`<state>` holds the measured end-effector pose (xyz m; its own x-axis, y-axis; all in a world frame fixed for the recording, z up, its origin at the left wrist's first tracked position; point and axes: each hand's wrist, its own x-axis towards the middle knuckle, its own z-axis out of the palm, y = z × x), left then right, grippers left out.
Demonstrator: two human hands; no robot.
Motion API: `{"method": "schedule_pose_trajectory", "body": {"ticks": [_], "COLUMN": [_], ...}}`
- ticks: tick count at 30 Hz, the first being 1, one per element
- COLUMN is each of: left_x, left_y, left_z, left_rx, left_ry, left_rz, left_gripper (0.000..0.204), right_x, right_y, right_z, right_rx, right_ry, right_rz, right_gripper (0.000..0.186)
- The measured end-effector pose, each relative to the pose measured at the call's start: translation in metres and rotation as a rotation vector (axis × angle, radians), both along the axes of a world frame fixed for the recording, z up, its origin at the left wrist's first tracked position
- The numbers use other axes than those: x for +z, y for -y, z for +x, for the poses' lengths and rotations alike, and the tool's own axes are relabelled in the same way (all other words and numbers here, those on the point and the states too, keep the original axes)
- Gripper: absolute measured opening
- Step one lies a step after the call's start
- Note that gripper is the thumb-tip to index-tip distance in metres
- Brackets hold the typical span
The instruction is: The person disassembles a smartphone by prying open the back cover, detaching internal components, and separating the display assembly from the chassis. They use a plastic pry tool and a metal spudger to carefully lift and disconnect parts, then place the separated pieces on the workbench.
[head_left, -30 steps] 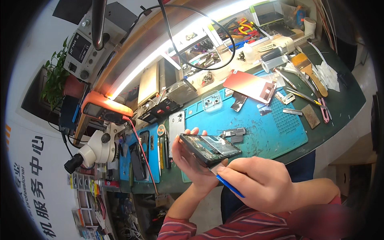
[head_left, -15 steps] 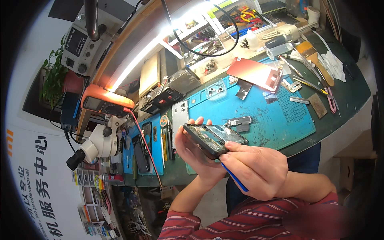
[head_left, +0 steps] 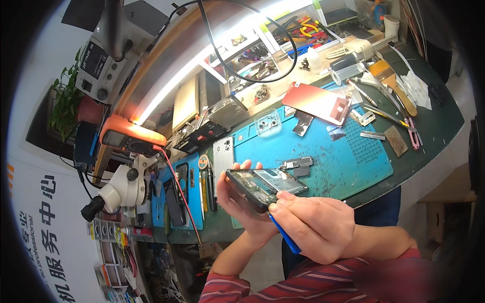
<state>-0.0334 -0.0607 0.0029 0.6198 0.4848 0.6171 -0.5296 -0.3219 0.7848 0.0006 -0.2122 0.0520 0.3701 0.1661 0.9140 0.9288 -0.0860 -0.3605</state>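
Note:
An opened phone, its inner board and battery exposed, lies tilted in my left hand. The fingers of that hand wrap around it from beneath and the far side. My right hand pinches a slim blue hand tool at the phone's near right edge. The tool's tip is hidden by the fingers. Just beyond the phone, a small dark and silver phone part rests on the blue work mat.
A red phone back cover and a clear parts box lie farther back. Brushes and tweezers stand to the right. An orange multimeter and a white microscope are at left. A black cable loops overhead.
The view has shifted slightly. Both hands and the phone appear a little lower and farther left, with the phone still held and the blue tool still in my right hand.

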Motion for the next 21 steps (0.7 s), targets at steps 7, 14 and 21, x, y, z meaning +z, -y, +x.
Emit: {"method": "schedule_pose_trajectory", "body": {"ticks": [7,14,21], "left_x": [0.0037,0.0014,-0.0005], "left_y": [0.0022,0.0007,-0.0018], "left_z": [-0.0007,-0.0016,-0.0006], "left_rx": [0.009,0.008,-0.03], "left_ry": [0.004,0.0,0.022], "left_rz": [0.039,0.07,0.066], "left_gripper": [0.122,0.117,0.109], "right_x": [-0.0064,-0.0063,-0.0025], "right_y": [0.006,0.0014,-0.0014], "right_z": [0.0022,0.0037,0.0013], "right_rx": [0.06,0.035,-0.011], "right_ry": [0.012,0.048,0.061], "right_rz": [0.006,0.026,0.0], "right_gripper": [0.024,0.026,0.027]}}
